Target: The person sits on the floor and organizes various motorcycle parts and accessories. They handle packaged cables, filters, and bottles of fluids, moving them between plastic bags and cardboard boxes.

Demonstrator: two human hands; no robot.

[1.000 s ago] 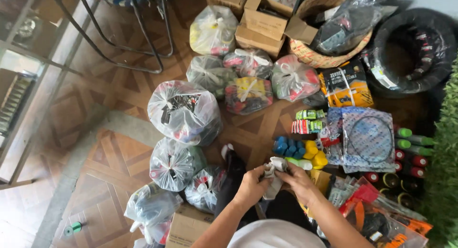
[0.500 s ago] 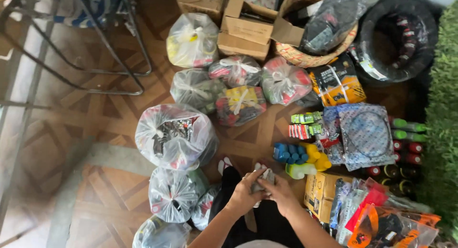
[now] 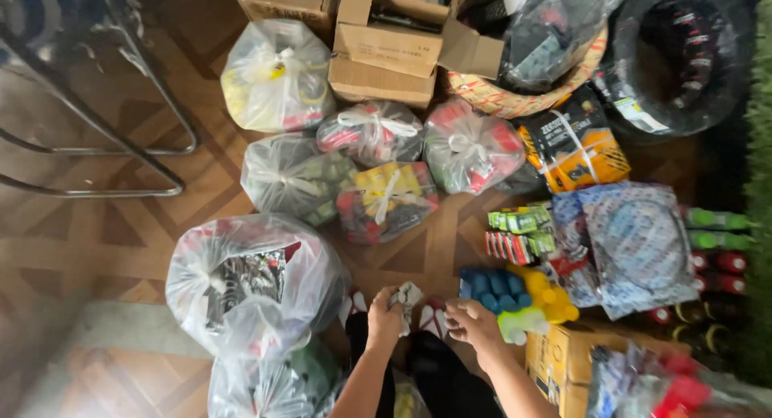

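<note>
My left hand (image 3: 383, 320) is shut on a small crumpled grey-white piece (image 3: 408, 295), held low in the middle of the view. My right hand (image 3: 476, 325) is just to its right, fingers loosely apart and pointing left. Its fingertips are at a red and white item (image 3: 435, 318) on the floor; whether they touch it I cannot tell. A large clear bag (image 3: 249, 281) of dark packets sits close on the left of my left hand. A pack of blue and yellow bottles (image 3: 519, 293) lies just beyond my right hand.
Several tied clear bags (image 3: 378, 177) of goods fill the wooden floor ahead, with cardboard boxes (image 3: 386, 52) and a woven basket (image 3: 503, 100) behind. Packets, cans and a yellow carton (image 3: 563, 358) crowd the right. A metal chair frame (image 3: 121, 157) stands at the left.
Both hands were together on the crumpled piece. Now the right hand has come off it and the left keeps hold. The view has shifted, so the bags sit lower and further right.
</note>
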